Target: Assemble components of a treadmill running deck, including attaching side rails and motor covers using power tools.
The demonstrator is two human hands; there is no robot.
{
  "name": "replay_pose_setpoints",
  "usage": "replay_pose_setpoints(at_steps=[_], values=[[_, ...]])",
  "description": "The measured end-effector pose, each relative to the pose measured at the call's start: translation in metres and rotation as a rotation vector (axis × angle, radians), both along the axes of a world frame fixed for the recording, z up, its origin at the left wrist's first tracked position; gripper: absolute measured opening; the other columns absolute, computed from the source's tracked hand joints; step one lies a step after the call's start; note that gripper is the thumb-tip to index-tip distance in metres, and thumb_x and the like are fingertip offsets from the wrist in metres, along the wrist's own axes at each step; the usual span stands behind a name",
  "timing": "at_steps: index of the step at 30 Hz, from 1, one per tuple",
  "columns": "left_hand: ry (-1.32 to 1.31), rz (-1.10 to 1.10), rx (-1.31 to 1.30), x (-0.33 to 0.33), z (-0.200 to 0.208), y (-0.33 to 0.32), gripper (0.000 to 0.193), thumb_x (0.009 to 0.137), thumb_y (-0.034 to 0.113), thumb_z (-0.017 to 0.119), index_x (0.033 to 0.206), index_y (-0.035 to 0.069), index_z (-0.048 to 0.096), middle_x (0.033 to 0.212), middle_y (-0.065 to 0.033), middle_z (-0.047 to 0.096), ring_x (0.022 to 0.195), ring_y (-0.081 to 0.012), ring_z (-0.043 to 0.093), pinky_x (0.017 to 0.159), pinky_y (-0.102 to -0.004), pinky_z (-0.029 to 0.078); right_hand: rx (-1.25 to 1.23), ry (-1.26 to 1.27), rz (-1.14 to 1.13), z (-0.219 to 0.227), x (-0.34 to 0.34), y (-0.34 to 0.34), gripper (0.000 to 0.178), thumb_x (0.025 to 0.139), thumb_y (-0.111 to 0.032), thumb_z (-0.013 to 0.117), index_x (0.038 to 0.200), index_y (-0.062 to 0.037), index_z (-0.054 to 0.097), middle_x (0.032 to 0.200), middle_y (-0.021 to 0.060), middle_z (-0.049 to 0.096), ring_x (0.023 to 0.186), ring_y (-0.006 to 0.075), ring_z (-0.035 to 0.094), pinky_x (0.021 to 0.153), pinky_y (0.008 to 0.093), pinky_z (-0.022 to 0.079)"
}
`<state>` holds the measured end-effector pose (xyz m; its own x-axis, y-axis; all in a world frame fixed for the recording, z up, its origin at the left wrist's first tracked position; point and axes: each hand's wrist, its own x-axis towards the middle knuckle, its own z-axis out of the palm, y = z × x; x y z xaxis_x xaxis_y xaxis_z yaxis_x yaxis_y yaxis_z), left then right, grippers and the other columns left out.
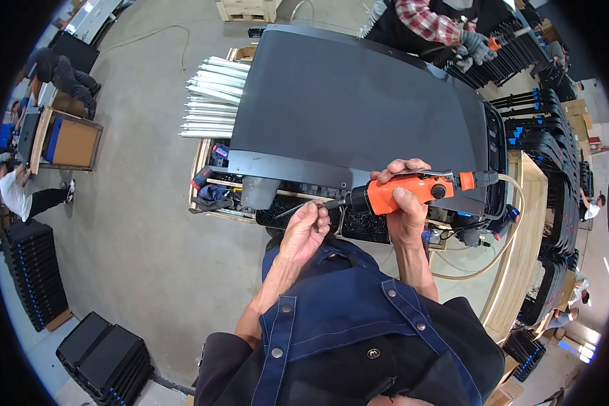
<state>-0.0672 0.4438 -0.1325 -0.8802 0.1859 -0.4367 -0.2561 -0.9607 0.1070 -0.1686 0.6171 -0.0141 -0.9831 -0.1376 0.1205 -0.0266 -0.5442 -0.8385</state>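
**Orange power driver (384,196) in the right grip (409,223)**

Head view: the right grip wraps the driver's body. To its left, the left grip (304,233) is narrow, fingers closed at the driver's dark bit (334,203); exactly what they pinch cannot be told. Beyond both grips lies a dark panel (358,101); small black parts (367,224) sit between and below them.

Single head cam, super wide fisheye, looking steeply down from wearer's own head. Navy apron (338,298) filling bottom middle up close, left hand (307,229) and right hand (404,203) sitting near mid-frame, dark panel (365,101) stretching just beyond. Lens bending workshop floor (149,216) toward sides, corners going black.
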Motion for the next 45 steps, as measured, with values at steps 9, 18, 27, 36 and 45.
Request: replay_pose_setpoints(at_steps=[9,18,27,36,45], values=[[0.019,0.127,-0.458,-0.003,0.003,-0.062,0.021,0.105,0.025,0.06,0.111,0.004,0.061,0.084,-0.0032,0.063,0.061,-0.0056,0.045,0.052,-0.0213,0.036,0.057,-0.101,-0.13,-0.013,0.012,-0.083,0.045,0.086,-0.002,0.067,0.127,-0.0101,0.051,0.116,0.0103,0.062,0.101,0.0246,0.065,0.102,0.0512,0.049],[-0.117,0.131,0.413,-0.037,-0.032,-0.15,0.025,0.104,0.034,0.059,0.105,0.008,0.06,0.081,0.0026,0.056,0.059,-0.0044,0.039,0.048,-0.0189,0.032,0.326,0.44,0.137,-0.015,-0.003,-0.22,0.049,0.08,0.012,0.074,0.121,-0.0031,0.052,0.116,0.0174,0.064,0.102,0.0231,0.068,0.091,0.0385,0.059],[-0.107,-0.134,0.145,-0.014,-0.041,-0.163,0.035,0.105,0.045,0.055,0.095,0.011,0.056,0.077,0.0043,0.051,0.052,-0.0038,0.036,0.044,-0.0203,0.026,0.581,0.464,0.42,-0.016,-0.027,-0.275,0.038,0.076,0.009,0.073,0.109,-0.0049,0.061,0.106,0.0111,0.069,0.097,0.0209,0.069,0.086,0.038,0.058],[-0.075,-0.318,0.108,0.008,-0.025,-0.164,0.034,0.104,0.042,0.059,0.099,0.008,0.059,0.073,0.0048,0.052,0.051,-0.0032,0.037,0.044,-0.0201,0.024,0.63,0.505,0.43,-0.022,-0.029,-0.279,0.04,0.076,0.009,0.077,0.109,-0.004,0.058,0.102,0.0123,0.066,0.096,0.0265,0.069,0.089,0.0427,0.059],[-0.008,-0.395,0.064,0.028,-0.021,-0.164,0.032,0.106,0.04,0.056,0.1,0.008,0.059,0.078,0.0008,0.058,0.055,-0.0055,0.043,0.046,-0.0199,0.03,0.736,0.532,0.445,-0.012,-0.016,-0.285,0.047,0.073,0.009,0.076,0.116,-0.0055,0.064,0.12,0.0121,0.066,0.11,0.022,0.066,0.096,0.0376,0.053]])
